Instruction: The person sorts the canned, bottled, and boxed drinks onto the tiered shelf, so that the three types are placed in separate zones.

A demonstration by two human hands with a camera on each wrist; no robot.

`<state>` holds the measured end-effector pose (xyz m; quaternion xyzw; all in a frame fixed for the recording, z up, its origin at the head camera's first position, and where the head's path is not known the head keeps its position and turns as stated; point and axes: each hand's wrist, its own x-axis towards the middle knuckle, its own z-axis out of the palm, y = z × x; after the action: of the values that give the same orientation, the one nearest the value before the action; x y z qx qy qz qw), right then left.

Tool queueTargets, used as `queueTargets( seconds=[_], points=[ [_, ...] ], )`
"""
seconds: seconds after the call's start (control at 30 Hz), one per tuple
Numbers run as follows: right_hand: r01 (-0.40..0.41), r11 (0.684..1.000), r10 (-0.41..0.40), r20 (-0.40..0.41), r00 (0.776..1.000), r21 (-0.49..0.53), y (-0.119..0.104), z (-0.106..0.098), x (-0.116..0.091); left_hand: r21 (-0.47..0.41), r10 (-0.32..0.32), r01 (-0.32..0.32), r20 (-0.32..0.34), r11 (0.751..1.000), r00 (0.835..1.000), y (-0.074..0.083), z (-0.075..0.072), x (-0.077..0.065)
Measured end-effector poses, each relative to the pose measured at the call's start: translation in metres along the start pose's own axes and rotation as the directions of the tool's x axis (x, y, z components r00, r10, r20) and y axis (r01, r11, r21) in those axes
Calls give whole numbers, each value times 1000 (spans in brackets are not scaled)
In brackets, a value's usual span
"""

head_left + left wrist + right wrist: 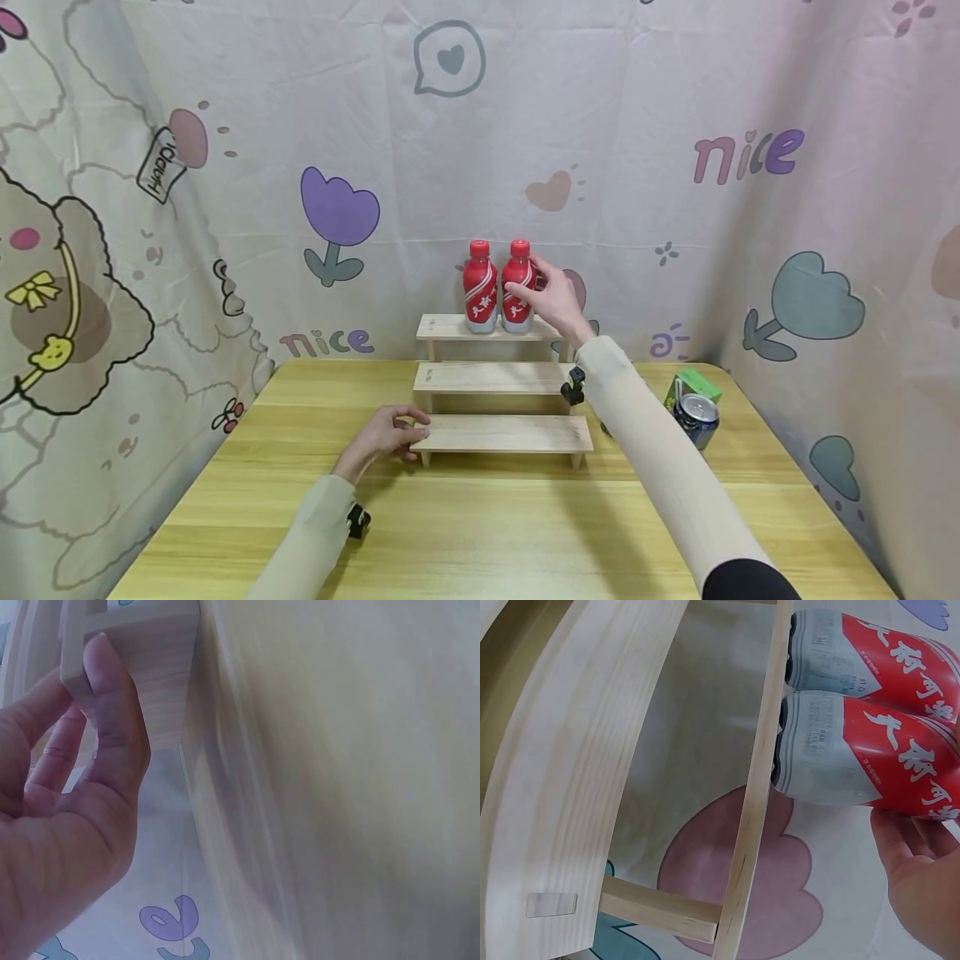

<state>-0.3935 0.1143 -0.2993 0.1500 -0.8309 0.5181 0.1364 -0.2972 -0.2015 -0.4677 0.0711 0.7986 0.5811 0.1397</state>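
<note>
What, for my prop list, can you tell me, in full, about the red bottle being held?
The held red bottle appears to stand upright on the top step of the wooden stand, close beside the other red bottle. It looks like plastic: red cap, red upper body with white diagonal stripes and white Chinese characters, pale grey lower body, dark underside. The right grip holds it, thumb across the front.

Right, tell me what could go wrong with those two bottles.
The right hand grips one Tianfu Cola bottle close beside its twin; a nudge could topple either. Both stand near the front of the top shelf; either might fall. The left hand holds the bottom shelf by its end; a tug could shake both.
</note>
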Motion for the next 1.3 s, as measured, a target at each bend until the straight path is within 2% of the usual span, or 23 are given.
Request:
queueTargets(
  seconds=[0.3,0.53,0.77,0.9,1.07,1.3],
  points=[
    [-32,989,39,-47,998,142,-1,-5,-5,-6,-21,21,-3,1000,1000,-1,0,1],
    [-2,970,12,-42,999,242,1,-11,-12,-3,-24,24,-7,1000,1000,-2,-2,1],
    [35,975,-19,-74,997,220,9,-15,-17,-4,-34,34,-13,999,999,-3,-2,2],
    [-3,976,15,-57,998,217,11,-19,-26,-5,-39,39,-6,999,999,-3,-2,3],
    [-61,962,62,5,998,265,15,-26,-38,-8,-37,37,5,999,999,-1,-2,3],
    [-82,966,77,30,997,246,22,-39,-55,-4,-26,26,10,1000,1000,0,-1,2]
  ],
)
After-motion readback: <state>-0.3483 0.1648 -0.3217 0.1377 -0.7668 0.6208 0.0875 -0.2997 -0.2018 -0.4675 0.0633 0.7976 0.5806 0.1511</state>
